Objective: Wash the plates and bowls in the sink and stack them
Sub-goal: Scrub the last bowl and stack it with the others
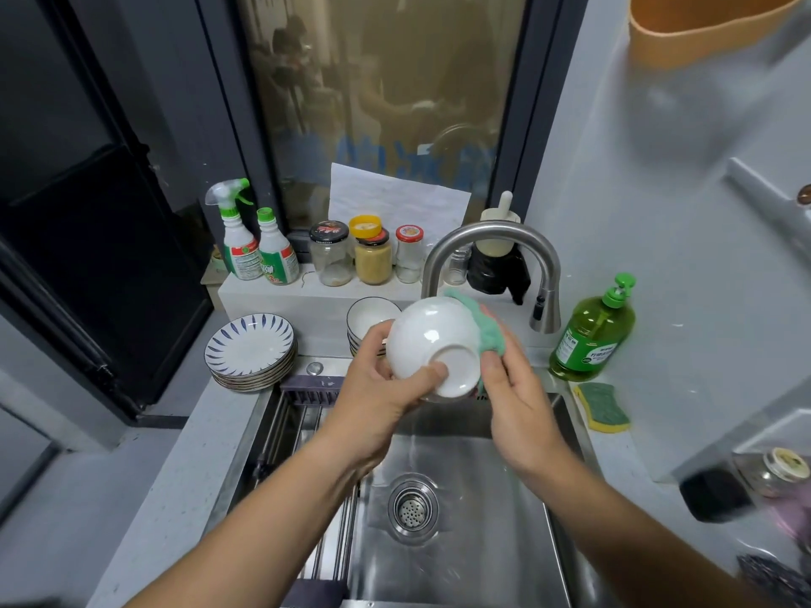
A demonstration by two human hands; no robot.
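Bowl (432,344), white, was held in the air above the sink (482,541), tipped so its foot ring faced the camera and its mouth pointed off toward twelve o'clock; likely turned this way to bring the outer wall and base within reach of wiping.

Left hand (386,388) came in from seven o'clock and was clamped on the bowl; thumb lay across the foot ring, fingers curled round the rim at nine o'clock; a steadying grip, I judged, leaving the three o'clock side bare.

Right hand (518,414) came in from five o'clock, closed round a green cloth (485,331) and pressing it against the bowl's wall at two to three o'clock; cloth bunched above the knuckles.

Thread of water (412,445) fell from under the bowl at six o'clock toward the drain (412,506); holding the work over the basin kept run-off off the counter; whether the faucet (491,239) was running, I could not tell.

Stacked plates (250,348), blue-leaf pattern, sat on the counter at nine o'clock from the bowl; stacked bowls (368,315) stood just behind it at eleven o'clock, partly hidden; both look like finished piles kept near the basin for short set-downs.

Soap bottle (592,335) stood at three o'clock; sponge (603,408) lay at four o'clock on the sink's edge, unused.

Judgement: scrubbing step on one bowl; no dishes visible in the basin, so the task appeared near its end.
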